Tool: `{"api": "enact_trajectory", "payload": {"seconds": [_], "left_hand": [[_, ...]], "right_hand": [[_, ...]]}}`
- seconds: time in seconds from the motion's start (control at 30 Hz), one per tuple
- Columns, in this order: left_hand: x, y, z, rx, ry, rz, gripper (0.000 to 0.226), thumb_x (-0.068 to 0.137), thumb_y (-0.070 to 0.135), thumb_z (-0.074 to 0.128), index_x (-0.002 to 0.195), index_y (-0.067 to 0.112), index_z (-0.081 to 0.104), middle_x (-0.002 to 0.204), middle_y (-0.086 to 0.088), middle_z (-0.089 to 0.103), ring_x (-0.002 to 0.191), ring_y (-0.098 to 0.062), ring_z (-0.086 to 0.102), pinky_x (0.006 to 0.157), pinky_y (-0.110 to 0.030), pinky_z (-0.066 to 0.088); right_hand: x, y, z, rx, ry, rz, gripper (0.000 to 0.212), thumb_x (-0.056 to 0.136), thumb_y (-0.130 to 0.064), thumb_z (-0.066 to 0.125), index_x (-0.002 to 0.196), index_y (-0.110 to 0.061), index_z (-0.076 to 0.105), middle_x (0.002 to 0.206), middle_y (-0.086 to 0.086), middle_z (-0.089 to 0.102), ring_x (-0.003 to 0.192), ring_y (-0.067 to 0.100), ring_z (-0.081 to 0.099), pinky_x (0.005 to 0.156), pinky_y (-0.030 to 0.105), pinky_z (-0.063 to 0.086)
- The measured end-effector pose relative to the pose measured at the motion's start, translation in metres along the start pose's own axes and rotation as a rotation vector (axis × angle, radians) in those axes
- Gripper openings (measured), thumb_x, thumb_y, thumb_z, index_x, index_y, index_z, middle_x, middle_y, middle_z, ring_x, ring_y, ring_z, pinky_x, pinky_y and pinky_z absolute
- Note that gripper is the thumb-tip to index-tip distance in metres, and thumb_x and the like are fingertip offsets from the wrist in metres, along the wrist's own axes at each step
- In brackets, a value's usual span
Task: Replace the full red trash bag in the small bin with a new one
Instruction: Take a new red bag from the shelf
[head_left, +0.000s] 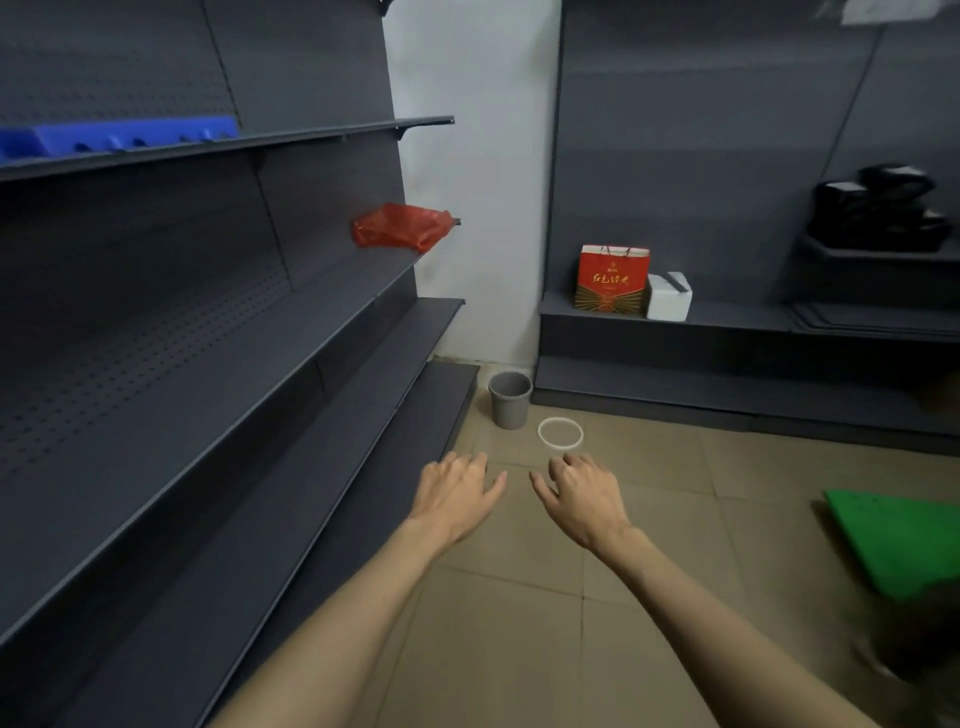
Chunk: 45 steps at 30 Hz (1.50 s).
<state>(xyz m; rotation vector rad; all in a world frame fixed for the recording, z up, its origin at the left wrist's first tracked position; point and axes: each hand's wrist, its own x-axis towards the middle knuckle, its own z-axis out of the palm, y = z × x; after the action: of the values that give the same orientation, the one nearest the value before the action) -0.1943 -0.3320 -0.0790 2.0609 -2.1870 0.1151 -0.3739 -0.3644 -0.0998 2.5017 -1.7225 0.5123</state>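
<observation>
1. You held both hands out over the floor, left hand and right hand side by side, fingers loose and spread, gripping nothing.
2. The bin stood ahead of them in the corner, at the foot of the shelves, and it looked bare inside: no red liner showed at its rim.
3. The white ring lay flat on the floor just right of the bin, apart from it.
4. A red bag sat high above the bin, on the shelf end; whether it was the fresh one, I couldn't tell.
5. So the step in hand looked like fetching a liner. Next you'd need to reach up for that bag, open it, line the bin, then press the ring on.
</observation>
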Motion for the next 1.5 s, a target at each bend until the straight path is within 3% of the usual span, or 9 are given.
{"api": "enact_trajectory", "payload": {"seconds": [0.4, 0.8, 1.1, 1.23, 1.5], "left_hand": [[0.237, -0.097, -0.013, -0.018, 0.1, 0.039, 0.047, 0.099, 0.052, 0.031, 0.102, 0.016, 0.06, 0.103, -0.007, 0.069, 0.097, -0.025, 0.061, 0.077, -0.038, 0.045], [0.415, -0.13, 0.025, -0.031, 0.08, 0.032, 0.048, 0.098, 0.053, 0.034, 0.101, 0.015, 0.062, 0.103, -0.005, 0.065, 0.097, -0.024, 0.06, 0.079, -0.039, 0.048], [0.605, -0.14, 0.054, 0.028, 0.055, 0.019, 0.05, 0.098, 0.053, 0.033, 0.111, 0.014, 0.062, 0.113, -0.007, 0.066, 0.104, -0.025, 0.061, 0.082, -0.038, 0.048], [0.687, -0.151, 0.05, -0.016, 0.085, -0.037, 0.05, 0.098, 0.054, 0.033, 0.107, 0.015, 0.063, 0.109, -0.006, 0.066, 0.102, -0.024, 0.061, 0.082, -0.038, 0.048], [0.799, -0.191, 0.053, 0.037, 0.057, -0.091, 0.048, 0.099, 0.049, 0.035, 0.113, 0.012, 0.062, 0.114, -0.01, 0.064, 0.107, -0.027, 0.058, 0.083, -0.039, 0.045]], "right_hand": [[0.239, 0.012, 0.03, -0.05, 0.039, 0.059, 0.043, 0.095, -0.047, 0.04, 0.09, -0.011, 0.063, 0.096, 0.01, 0.067, 0.095, 0.031, 0.061, 0.074, 0.038, 0.047], [0.414, 0.066, 0.079, -0.027, -0.012, 0.106, 0.048, 0.097, -0.052, 0.033, 0.101, -0.013, 0.06, 0.102, 0.009, 0.064, 0.095, 0.028, 0.058, 0.078, 0.04, 0.048], [0.582, 0.132, 0.119, -0.015, -0.046, 0.054, 0.044, 0.099, -0.047, 0.033, 0.098, -0.012, 0.061, 0.103, 0.009, 0.063, 0.097, 0.027, 0.058, 0.074, 0.036, 0.045], [0.667, 0.157, 0.133, -0.026, -0.045, 0.011, 0.046, 0.099, -0.046, 0.033, 0.098, -0.011, 0.062, 0.103, 0.011, 0.064, 0.097, 0.027, 0.058, 0.078, 0.037, 0.045], [0.8, 0.17, 0.164, 0.012, -0.047, -0.077, 0.048, 0.097, -0.049, 0.035, 0.104, -0.01, 0.062, 0.105, 0.012, 0.063, 0.098, 0.027, 0.059, 0.079, 0.039, 0.048]]}}
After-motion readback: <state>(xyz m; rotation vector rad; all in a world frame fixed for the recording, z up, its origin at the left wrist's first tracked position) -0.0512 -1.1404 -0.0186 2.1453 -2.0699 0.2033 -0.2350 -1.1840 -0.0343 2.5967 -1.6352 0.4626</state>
